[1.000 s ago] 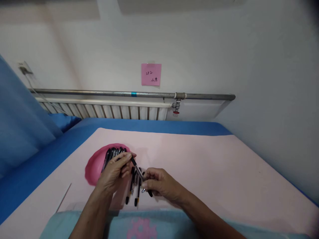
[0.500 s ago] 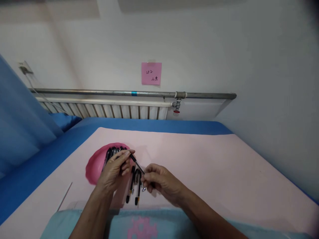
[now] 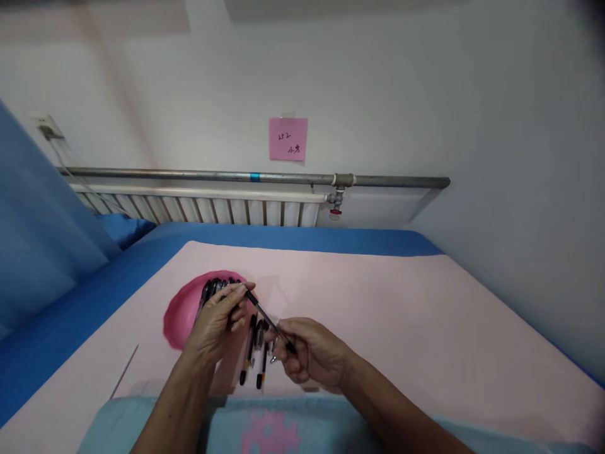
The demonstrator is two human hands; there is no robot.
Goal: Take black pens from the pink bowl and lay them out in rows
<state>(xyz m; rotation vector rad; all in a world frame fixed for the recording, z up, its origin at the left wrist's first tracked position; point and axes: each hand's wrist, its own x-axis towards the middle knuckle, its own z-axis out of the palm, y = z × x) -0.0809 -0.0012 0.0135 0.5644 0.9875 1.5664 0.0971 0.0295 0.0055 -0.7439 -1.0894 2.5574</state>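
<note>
Head view: the left hand (image 3: 215,321) pinches the far end of a thin black pen (image 3: 269,323) between thumb and fingertips, its grip closed on that end; the right hand (image 3: 312,353) closes its fingers around the near end, so the pen spans the gap between the two hands, slanting down from the left grip toward the right one. Half a second ago the right hand held lower and closer in, with a silver tip showing below its fingers; now that hand has slid outward and the pen's dark end sits inside its curled fingers; the left hand has hardly moved. Judging from this, the pen is being worked between both hands, perhaps pulled apart or pressed together, though the joint itself is too small to make out.

Just below the held pen, between the two grips, lie several loose pens (image 3: 255,359) on the pink sheet (image 3: 401,315); behind the left hand a bundle of black pens (image 3: 218,287) rests on a darker pink pouch (image 3: 182,312); a thin white stick (image 3: 123,372) lies well to the left of the left grip; a pink note (image 3: 288,139) hangs on the wall far beyond both hands, above a radiator (image 3: 198,211).
</note>
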